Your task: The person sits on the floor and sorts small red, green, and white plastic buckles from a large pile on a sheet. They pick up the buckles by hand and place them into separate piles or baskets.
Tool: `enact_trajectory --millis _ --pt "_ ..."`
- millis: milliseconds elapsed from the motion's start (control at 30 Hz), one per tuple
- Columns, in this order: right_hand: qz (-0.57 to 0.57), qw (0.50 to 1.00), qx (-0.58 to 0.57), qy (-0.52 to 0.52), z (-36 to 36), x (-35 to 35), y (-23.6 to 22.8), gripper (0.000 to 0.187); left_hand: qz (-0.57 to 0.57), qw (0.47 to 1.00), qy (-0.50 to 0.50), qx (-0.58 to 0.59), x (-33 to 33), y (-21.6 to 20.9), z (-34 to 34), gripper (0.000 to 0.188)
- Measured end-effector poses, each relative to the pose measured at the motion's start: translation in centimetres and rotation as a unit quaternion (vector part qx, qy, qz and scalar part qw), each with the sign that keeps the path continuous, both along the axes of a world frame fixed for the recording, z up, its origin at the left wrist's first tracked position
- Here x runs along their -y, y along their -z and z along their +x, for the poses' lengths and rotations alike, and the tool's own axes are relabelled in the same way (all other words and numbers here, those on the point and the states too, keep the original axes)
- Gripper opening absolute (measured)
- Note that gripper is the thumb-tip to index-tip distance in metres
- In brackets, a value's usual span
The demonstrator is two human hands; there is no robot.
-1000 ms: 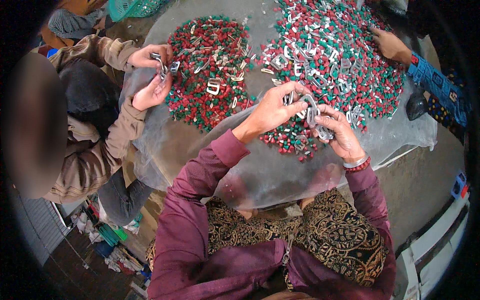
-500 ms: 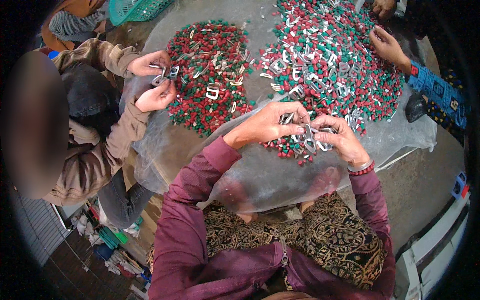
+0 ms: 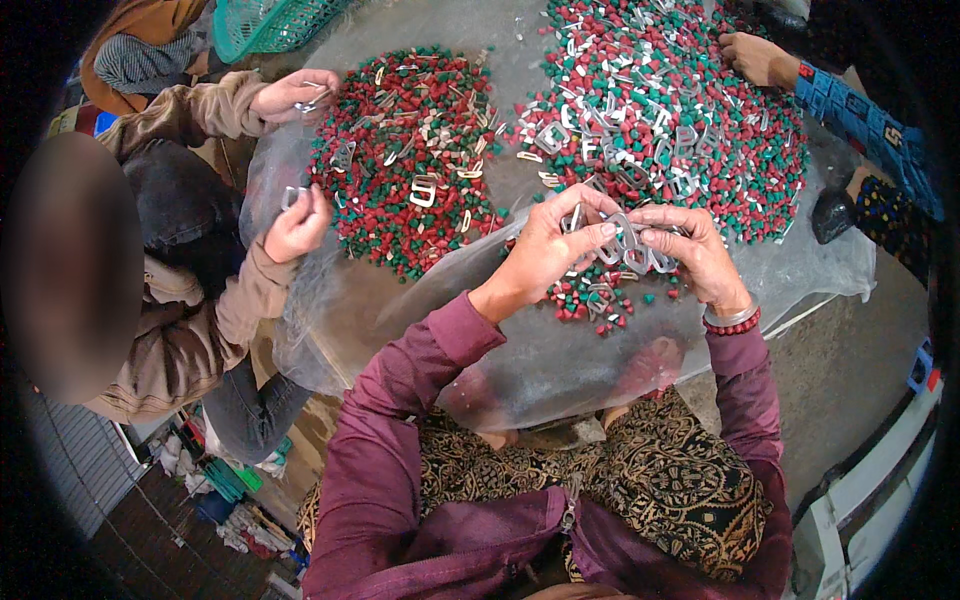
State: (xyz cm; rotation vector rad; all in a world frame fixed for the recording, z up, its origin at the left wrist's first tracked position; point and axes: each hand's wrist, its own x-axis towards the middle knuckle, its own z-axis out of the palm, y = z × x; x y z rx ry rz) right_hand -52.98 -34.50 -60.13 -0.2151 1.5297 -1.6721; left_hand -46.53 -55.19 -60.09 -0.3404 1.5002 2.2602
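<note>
My left hand (image 3: pixel 553 250) and my right hand (image 3: pixel 688 250) meet above the near edge of a clear plastic sheet (image 3: pixel 560 365). Both are closed on a bunch of small silver metal buckles (image 3: pixel 625 243) held between them. Under my hands lies a small scatter of red and green plastic pieces (image 3: pixel 590 298). Beyond them spreads a big pile of red, green and white pieces mixed with buckles (image 3: pixel 660 110). A second red and green pile (image 3: pixel 410 160) lies to the left.
A person in a tan jacket at the left holds buckles in both hands (image 3: pixel 295 225), (image 3: pixel 300 95). Another person's hand in a blue patterned sleeve (image 3: pixel 755 60) rests on the far pile. A green basket (image 3: pixel 270 20) stands at the back left.
My hands drew back from the big pile toward me and came together with the buckles. The person at the left spread their hands apart.
</note>
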Motion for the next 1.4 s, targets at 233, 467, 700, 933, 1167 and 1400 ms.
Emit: enact_trajectory --millis 233,467,700,933,1167,1400 --pt "0.0 0.999 0.016 0.042 0.8 -0.2 0.1 0.021 -0.119 0.984 -0.062 -0.117 1.2 -0.2 -0.2 0.017" --pt "-0.295 0.907 0.254 0.159 1.7 -2.8 2.1 0.031 0.275 0.957 -0.077 0.039 4.4 0.4 -2.0 0.021" --pt "-0.218 0.926 0.251 0.178 1.8 -4.4 2.6 0.031 0.25 0.965 -0.039 0.062 4.0 2.3 -2.8 0.028" --pt "-0.236 0.879 0.307 0.278 3.5 -4.4 4.7 0.034 -0.557 0.821 0.074 -0.105 0.1 7.0 -2.5 0.031" --pt "-0.301 0.849 0.381 0.206 3.2 -3.2 3.7 0.068 -0.615 0.766 0.099 -0.16 -1.3 6.2 -2.0 0.036" --pt "-0.202 0.926 0.223 0.226 2.1 -1.8 -0.2 0.059 0.129 0.991 -0.005 0.02 1.9 4.0 -3.3 0.018"
